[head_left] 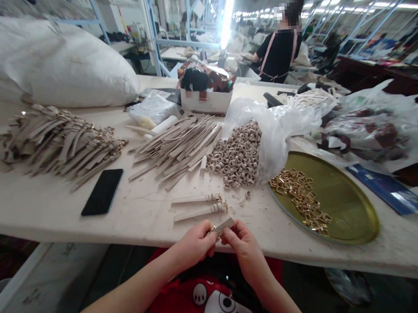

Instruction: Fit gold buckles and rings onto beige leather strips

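Both hands meet at the table's front edge around one beige strap [225, 225] with a gold buckle on it. My left hand [199, 239] pinches the strap at its buckle end, the buckle partly covered by the fingers. Fingers of my right hand [241, 239] close on the strap's other side. Just beyond the hands, two buckled straps [198, 212] lie side by side on the table. A heap of small beige loops [240, 154] spills from a clear plastic bag behind them. To the right, gold buckles [299, 193] are piled on a round gold-green tray [354, 213].
Plain beige strips [180, 144] are heaped mid-table, with a pile of buckled straps [69, 141] to the left. A black phone [102, 192] lies near the front edge. Behind stand a white box [205, 102] of scraps and a large white sack [54, 62]. A person [278, 53] stands farther back.
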Demonstrator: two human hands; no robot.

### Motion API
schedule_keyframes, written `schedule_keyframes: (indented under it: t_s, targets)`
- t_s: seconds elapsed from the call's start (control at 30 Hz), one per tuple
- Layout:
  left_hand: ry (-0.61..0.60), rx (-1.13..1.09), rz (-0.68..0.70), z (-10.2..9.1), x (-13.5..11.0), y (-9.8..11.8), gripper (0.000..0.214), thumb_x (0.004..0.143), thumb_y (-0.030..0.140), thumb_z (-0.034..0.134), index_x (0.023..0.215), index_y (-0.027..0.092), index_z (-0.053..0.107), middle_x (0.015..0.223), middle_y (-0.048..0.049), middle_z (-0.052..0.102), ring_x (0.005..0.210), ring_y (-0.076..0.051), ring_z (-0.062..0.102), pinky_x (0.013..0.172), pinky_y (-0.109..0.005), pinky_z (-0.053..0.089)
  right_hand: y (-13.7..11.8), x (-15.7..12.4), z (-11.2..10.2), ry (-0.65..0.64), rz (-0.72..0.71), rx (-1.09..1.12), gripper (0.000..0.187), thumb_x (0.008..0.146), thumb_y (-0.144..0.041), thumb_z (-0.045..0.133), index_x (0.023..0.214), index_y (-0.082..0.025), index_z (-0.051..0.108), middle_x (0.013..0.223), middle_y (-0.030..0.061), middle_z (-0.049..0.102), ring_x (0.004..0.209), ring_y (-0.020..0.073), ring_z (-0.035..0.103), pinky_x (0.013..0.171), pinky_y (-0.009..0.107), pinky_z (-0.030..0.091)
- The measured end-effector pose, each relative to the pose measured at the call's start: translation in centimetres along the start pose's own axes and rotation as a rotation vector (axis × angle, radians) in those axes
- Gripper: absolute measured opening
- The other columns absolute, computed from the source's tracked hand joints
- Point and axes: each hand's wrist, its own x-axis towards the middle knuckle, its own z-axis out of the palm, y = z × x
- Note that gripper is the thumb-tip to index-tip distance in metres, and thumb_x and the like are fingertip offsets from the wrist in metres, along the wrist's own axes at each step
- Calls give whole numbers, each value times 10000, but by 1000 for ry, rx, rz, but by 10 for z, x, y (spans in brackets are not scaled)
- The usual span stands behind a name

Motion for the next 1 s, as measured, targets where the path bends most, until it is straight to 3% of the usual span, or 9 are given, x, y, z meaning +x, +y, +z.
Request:
schedule_keyframes:
  t_s: [0.2,0.4,0.5,0.6,0.73,0.77,0.87,0.93,1.0]
  targets:
    - [97,48,80,7,-9,-2,206,814,338,382,678,184,394,524,56,467,465,-83,392,451,-190,278,1,-14,-2,111,-310,-346,113,732,-307,589,685,-207,568,679,6,562,668,161,490,638,273,372]
    - [81,5,137,11,-18,-1,302,801,453,429,665,186,393,445,75,433,427,-79,359,436,-189,254,-2,-9,-6,-119,-27,2,211,711,-373,611,687,-191,507,626,-24,532,586,127,464,587,254,378]
    - [56,-39,148,7,-13,-3,389,754,553,463,650,186,387,398,92,388,377,-67,322,399,-185,216,-7,-11,-2,-118,-41,18,232,696,-376,633,673,-192,494,593,-40,502,562,113,438,568,239,362]
    - [70,-81,115,3,-4,-3,415,709,585,499,673,187,386,403,94,406,342,-64,328,364,-177,204,-12,-13,-1,-70,-188,-153,182,732,-357,609,711,-191,538,607,-36,508,586,117,439,570,229,354]
    - [57,-152,133,-3,5,5,409,726,509,515,944,175,423,561,66,522,379,-74,394,365,-173,278,-18,9,-24,-236,-225,-307,212,830,-361,469,794,-188,587,673,0,556,634,139,494,601,248,391]
    - [47,-130,148,-4,7,7,381,749,489,493,952,171,441,575,61,519,390,-71,388,376,-173,283,-19,21,-34,-216,-240,-367,224,839,-355,446,815,-186,590,679,7,554,632,143,501,598,254,400]
    - [76,-39,158,-7,13,10,311,804,467,425,761,165,484,528,59,474,414,-64,353,414,-175,270,-22,67,-69,56,-437,-762,161,818,-244,464,869,-179,602,819,53,564,703,162,528,655,283,416]
    - [113,-28,148,-8,19,9,328,809,475,415,691,172,457,496,64,454,425,-68,344,437,-179,267,-22,93,-88,70,-510,-1079,196,776,-144,478,914,-181,612,952,81,567,804,175,548,727,292,416]
    - [124,-30,135,-8,24,6,334,808,486,412,685,177,447,480,70,445,427,-73,339,453,-184,271,-22,110,-99,38,-505,-1253,199,764,-118,483,893,-185,620,927,74,589,815,176,560,734,281,414]
